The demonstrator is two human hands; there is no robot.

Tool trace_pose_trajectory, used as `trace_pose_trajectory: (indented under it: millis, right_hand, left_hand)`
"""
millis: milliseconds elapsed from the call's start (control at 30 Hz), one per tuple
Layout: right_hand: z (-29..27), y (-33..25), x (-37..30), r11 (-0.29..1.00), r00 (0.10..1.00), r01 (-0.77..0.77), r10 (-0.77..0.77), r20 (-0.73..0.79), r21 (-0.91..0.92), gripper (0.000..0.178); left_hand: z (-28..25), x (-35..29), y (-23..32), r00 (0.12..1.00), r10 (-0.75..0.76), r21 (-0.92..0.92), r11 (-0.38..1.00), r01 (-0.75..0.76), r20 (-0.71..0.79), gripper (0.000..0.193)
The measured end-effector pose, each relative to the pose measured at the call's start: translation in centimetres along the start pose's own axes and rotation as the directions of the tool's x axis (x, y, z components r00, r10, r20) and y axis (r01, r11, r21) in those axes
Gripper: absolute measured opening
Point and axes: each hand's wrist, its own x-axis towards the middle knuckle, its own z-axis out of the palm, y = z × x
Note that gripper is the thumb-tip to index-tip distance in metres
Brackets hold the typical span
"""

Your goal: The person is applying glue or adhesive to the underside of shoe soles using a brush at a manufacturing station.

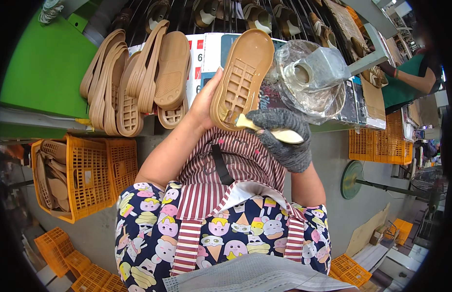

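"Where do you have the shoe sole [243,80]?"

"I see it in the left hand [205,104], raised just in front of the table edge. It tilts with its broad end away from the body, and its hollow, gridded side faces me."

"How do those fingers sit?"

"They grip the sole. I see the thumb side of the bare hand pressed along the left edge, about midway up. I can't tell how the other fingers lie, because the sole hides them."

"And the right hand [284,120]?"

"In its grey knit glove, I see it closed around the pale handle of a brush [244,122]. The fingers sit just beside the sole's lower right edge, and the brush's head reaches over that edge into the near end, below the grid. The sole looks wet and shiny there."

"What's around them?"

"To the left I have a bunch of matching soles [172,68] on the table, and an orange crate [92,180] holding more below. To the right of the sole stands a squarish container [328,65] on crumpled clear plastic [291,51]. Beyond, I see shoes [257,19] on a rack."
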Motion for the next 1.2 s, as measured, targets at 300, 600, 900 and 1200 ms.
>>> trace_pose_trajectory:
  millis: [300,600,900,1200]
  right_hand:
    - [-4.0,0.2,4.8,0.936,0.878,-0.25,0.11,0.465,0.249,0.018]
    - [-6.1,0.6,6.7,0.997,0.811,-0.009,0.051,0.583,-0.075,0.023]
    - [-10.7,4.8,4.5,0.926,0.956,-0.29,0.292,0.028,0.241,0.016]
    - [-8.9,5.1,4.2,0.958,0.951,-0.167,0.094,-0.295,-0.233,0.017]
  left_hand:
    - [0.2,-0.7,0.9,0.979,-0.201,-0.051,0.979,0.2,-0.017,0.047]
    - [-1.0,-1.7,0.9,0.894,-0.3,-0.193,0.906,0.376,0.333,0.049]
    - [0.7,-3.2,0.8,0.948,-0.308,-0.063,0.948,0.313,0.08,0.05]
    - [0.5,-2.8,0.7,0.955,-0.247,0.005,0.968,0.249,0.167,0.052]
